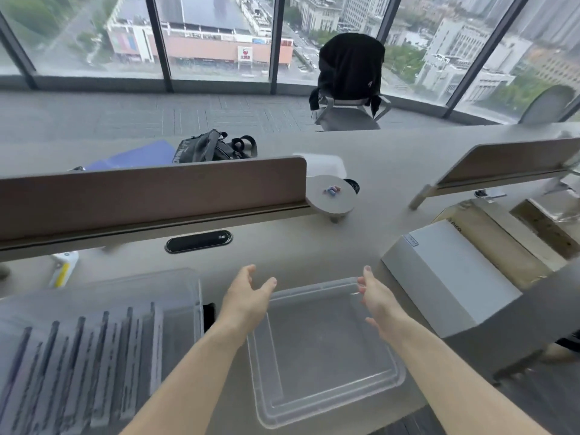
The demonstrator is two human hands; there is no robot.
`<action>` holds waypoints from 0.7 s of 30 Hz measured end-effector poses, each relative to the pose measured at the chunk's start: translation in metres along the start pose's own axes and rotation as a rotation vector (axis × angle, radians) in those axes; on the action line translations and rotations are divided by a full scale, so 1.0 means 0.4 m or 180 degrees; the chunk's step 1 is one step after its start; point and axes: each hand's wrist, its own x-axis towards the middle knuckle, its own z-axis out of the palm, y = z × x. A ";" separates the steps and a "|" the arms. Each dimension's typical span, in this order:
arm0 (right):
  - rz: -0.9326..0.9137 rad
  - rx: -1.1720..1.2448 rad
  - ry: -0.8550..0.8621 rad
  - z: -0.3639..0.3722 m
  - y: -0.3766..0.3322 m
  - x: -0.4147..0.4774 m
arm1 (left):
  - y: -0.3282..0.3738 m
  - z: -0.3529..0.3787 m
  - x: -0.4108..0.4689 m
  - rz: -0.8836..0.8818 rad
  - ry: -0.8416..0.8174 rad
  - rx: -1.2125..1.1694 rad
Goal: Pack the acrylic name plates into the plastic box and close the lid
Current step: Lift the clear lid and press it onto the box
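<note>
While both bare forearms reach forward over the pale grey tabletop, the left hand and right hand hang with palms turned toward each other, fingers spread wide and loosely curled, holding nothing. Between and beneath them lies the lid, a clear, glossy, shallow plastic rectangle with rounded corners and a stepped rim, flat on the tabletop; the left wrist overlaps its near-left edge, the right hand is over its far-right corner. To the left stands the box, translucent plastic with softly rounded walls, and inside it the plates stand on edge in close rows, thin clear slabs with dark edges, blurred by motion. Right of the lid sits a matt white carton with a small label too small to read; behind it a brown cardboard carton shows the letters "PICO". A smooth beige divider runs across the tabletop, with a black oval cable port just before it.
</note>
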 end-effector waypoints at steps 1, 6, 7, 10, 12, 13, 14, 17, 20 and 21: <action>0.0031 -0.0095 -0.0044 -0.020 0.012 0.036 | -0.010 0.024 0.006 -0.0107 0.0067 0.0015; 0.0034 -0.0597 -0.0045 -0.130 0.087 0.185 | -0.103 0.119 0.051 -0.0818 0.0337 -0.0018; 0.0054 -0.0689 -0.0040 -0.150 0.099 0.205 | -0.124 0.130 0.054 -0.0956 0.0363 -0.0056; 0.0082 -0.0877 -0.0082 -0.190 0.129 0.273 | -0.184 0.159 0.067 -0.1279 0.0479 -0.0120; 0.0129 -0.0995 -0.0092 -0.200 0.148 0.311 | -0.223 0.180 0.081 -0.1415 0.0539 -0.0095; 0.0150 -0.1046 -0.0080 -0.201 0.163 0.334 | -0.240 0.190 0.089 -0.1469 0.0553 -0.0041; 0.0169 -0.1105 -0.0068 -0.200 0.178 0.358 | -0.258 0.200 0.097 -0.1536 0.0569 0.0043; 0.0143 -0.1240 -0.0108 -0.190 0.218 0.403 | -0.317 0.228 0.116 -0.1782 0.0574 0.0264; 0.0106 -0.1277 -0.0170 -0.173 0.266 0.447 | -0.375 0.255 0.134 -0.1774 0.0731 0.0320; 0.0136 -0.1282 -0.0173 -0.170 0.280 0.457 | -0.382 0.263 0.140 -0.1729 0.0812 0.0414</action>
